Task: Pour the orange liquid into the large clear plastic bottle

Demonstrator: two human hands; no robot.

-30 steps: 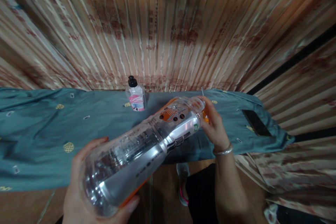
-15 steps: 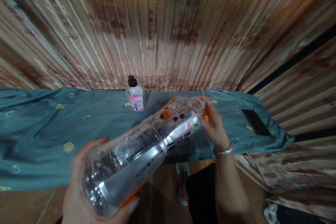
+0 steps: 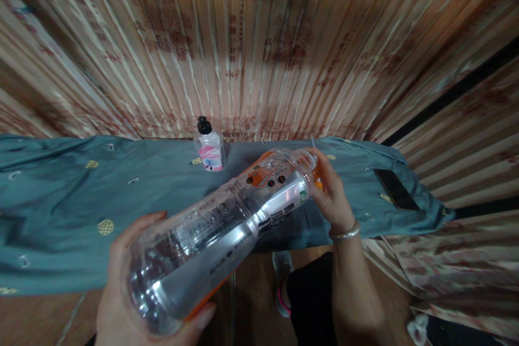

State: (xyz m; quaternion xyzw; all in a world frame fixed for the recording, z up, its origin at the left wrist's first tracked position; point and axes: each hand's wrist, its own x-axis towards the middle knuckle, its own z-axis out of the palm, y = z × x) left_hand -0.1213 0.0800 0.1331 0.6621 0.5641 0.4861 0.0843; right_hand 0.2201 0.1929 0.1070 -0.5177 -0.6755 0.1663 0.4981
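Observation:
A large clear plastic bottle (image 3: 219, 227) with an orange and silver label lies tilted in the air between my hands, its neck to the upper right. My left hand (image 3: 125, 286) is wrapped around the broad base at the lower left. At the other end, my right hand (image 3: 330, 186), with a bangle on its wrist, grips the bottle by the neck. Something orange shows by the right fingers; what it is I cannot make out. Behind the big bottle, a small clear bottle (image 3: 211, 152) with a black cap and pink label stands upright on the cloth.
A teal patterned cloth (image 3: 162, 184) covers the narrow table. On its right end lies a black phone (image 3: 396, 189). Pleated curtains (image 3: 251, 48) hang close behind and at the right, where dark bars cross. Below the table edge a shoe (image 3: 283, 275) stands on the floor.

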